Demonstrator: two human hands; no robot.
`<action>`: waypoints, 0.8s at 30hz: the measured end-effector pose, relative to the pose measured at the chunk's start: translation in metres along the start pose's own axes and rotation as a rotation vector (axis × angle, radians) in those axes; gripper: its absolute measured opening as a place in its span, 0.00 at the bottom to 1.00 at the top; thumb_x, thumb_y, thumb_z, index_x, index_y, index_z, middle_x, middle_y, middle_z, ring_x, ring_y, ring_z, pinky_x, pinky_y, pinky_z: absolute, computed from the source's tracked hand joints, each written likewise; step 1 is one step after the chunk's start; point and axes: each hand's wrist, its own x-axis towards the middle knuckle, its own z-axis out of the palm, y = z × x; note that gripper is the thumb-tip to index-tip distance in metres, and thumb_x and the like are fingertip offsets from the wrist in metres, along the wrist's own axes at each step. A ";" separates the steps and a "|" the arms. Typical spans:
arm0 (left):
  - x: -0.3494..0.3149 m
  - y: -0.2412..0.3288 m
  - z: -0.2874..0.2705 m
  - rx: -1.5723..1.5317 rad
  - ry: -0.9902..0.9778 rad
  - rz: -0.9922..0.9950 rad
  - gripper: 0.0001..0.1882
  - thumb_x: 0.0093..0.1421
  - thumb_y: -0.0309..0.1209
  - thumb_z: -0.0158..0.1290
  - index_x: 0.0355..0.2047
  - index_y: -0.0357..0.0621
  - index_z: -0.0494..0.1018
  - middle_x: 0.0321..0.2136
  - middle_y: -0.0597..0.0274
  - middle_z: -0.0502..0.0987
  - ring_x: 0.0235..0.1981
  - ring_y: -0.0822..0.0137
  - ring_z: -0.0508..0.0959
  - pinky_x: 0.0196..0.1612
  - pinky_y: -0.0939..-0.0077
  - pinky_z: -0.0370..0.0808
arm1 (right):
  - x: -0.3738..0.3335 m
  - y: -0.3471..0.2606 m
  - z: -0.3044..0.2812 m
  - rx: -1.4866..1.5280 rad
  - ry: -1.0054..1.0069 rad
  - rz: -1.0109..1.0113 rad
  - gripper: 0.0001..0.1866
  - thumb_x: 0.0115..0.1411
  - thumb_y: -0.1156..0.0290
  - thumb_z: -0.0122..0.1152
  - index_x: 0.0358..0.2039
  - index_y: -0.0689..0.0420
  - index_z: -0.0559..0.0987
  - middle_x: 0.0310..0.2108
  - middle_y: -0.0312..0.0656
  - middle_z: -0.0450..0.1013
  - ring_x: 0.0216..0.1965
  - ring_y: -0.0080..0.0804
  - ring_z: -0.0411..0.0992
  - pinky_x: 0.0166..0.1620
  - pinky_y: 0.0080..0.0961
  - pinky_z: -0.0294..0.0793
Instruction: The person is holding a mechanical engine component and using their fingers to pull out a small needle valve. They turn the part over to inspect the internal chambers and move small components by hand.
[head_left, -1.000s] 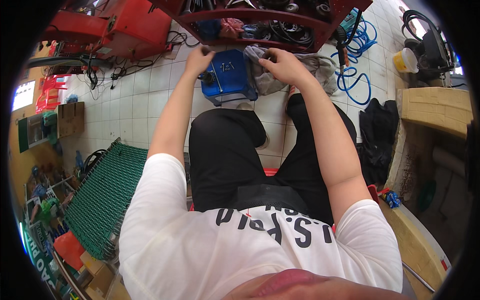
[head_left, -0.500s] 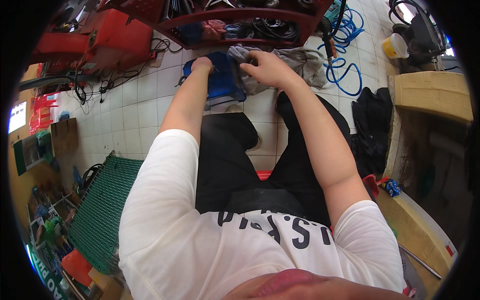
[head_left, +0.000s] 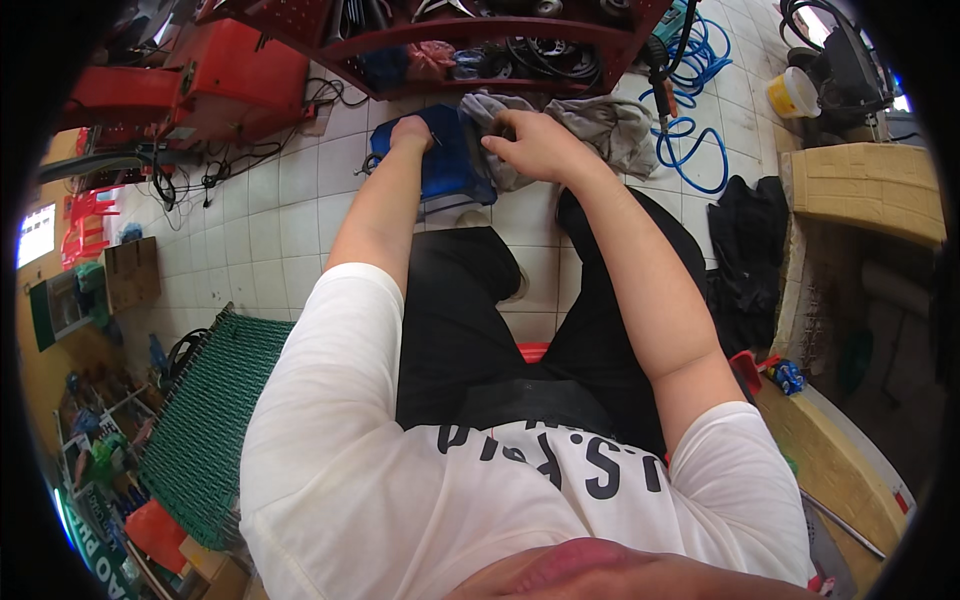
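Observation:
A blue plastic container (head_left: 452, 178) lies on the tiled floor in front of my feet. My left hand (head_left: 410, 131) is over its left part, fingers curled closed. A thin, dark tip shows beside the fingers, but what they hold is too small to make out. To the container's right, my right hand (head_left: 537, 146) hovers near a crumpled grey cloth (head_left: 610, 128). Its fingers are bent and the thumb stands apart, with nothing visible between them. Close to my left wrist, a small metal piece (head_left: 370, 163) shows at the container's left edge.
Ahead stands a red metal tool rack (head_left: 480, 95) with parts on its shelves. A red machine (head_left: 245, 80) and black cables (head_left: 215, 175) are at far left. Right are a blue hose (head_left: 690, 180), a white-yellow bucket (head_left: 792, 93) and black cloth (head_left: 745, 235). A green woven seat (head_left: 205, 430) is left.
The right hand has come slightly nearer to me, its fingers a little more bent. The left hand stays over the blue container. The whole view has shifted slightly.

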 end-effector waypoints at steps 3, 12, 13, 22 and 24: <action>0.000 -0.004 -0.002 0.003 0.036 -0.012 0.18 0.58 0.28 0.58 0.49 0.39 0.81 0.54 0.43 0.79 0.56 0.49 0.79 0.58 0.61 0.77 | 0.001 -0.002 0.001 0.007 0.003 -0.004 0.21 0.64 0.59 0.62 0.45 0.65 0.80 0.37 0.53 0.81 0.40 0.45 0.81 0.45 0.36 0.78; -0.016 0.011 -0.009 0.073 0.107 -0.006 0.15 0.57 0.29 0.60 0.46 0.42 0.83 0.50 0.47 0.82 0.53 0.50 0.82 0.54 0.61 0.80 | -0.006 -0.001 -0.001 -0.024 0.012 -0.027 0.21 0.61 0.57 0.64 0.43 0.64 0.80 0.37 0.58 0.80 0.42 0.54 0.79 0.46 0.41 0.77; -0.017 0.008 -0.008 0.066 0.117 -0.018 0.14 0.58 0.29 0.59 0.45 0.41 0.83 0.50 0.47 0.82 0.53 0.50 0.82 0.54 0.60 0.80 | -0.005 -0.004 -0.001 -0.009 -0.004 -0.031 0.21 0.61 0.56 0.64 0.43 0.64 0.81 0.37 0.57 0.80 0.42 0.54 0.79 0.46 0.41 0.77; -0.009 0.000 -0.012 0.045 0.211 0.005 0.14 0.57 0.28 0.59 0.43 0.39 0.84 0.46 0.43 0.83 0.50 0.47 0.83 0.53 0.57 0.80 | -0.008 -0.017 -0.008 0.004 -0.065 0.004 0.21 0.62 0.55 0.63 0.44 0.62 0.81 0.38 0.53 0.81 0.42 0.50 0.80 0.47 0.39 0.78; -0.012 0.011 -0.023 0.016 0.235 0.005 0.16 0.52 0.30 0.64 0.42 0.37 0.83 0.45 0.42 0.83 0.50 0.46 0.82 0.54 0.57 0.79 | -0.009 -0.013 -0.009 0.005 -0.060 0.012 0.21 0.62 0.56 0.63 0.44 0.62 0.81 0.38 0.54 0.81 0.42 0.51 0.80 0.47 0.39 0.78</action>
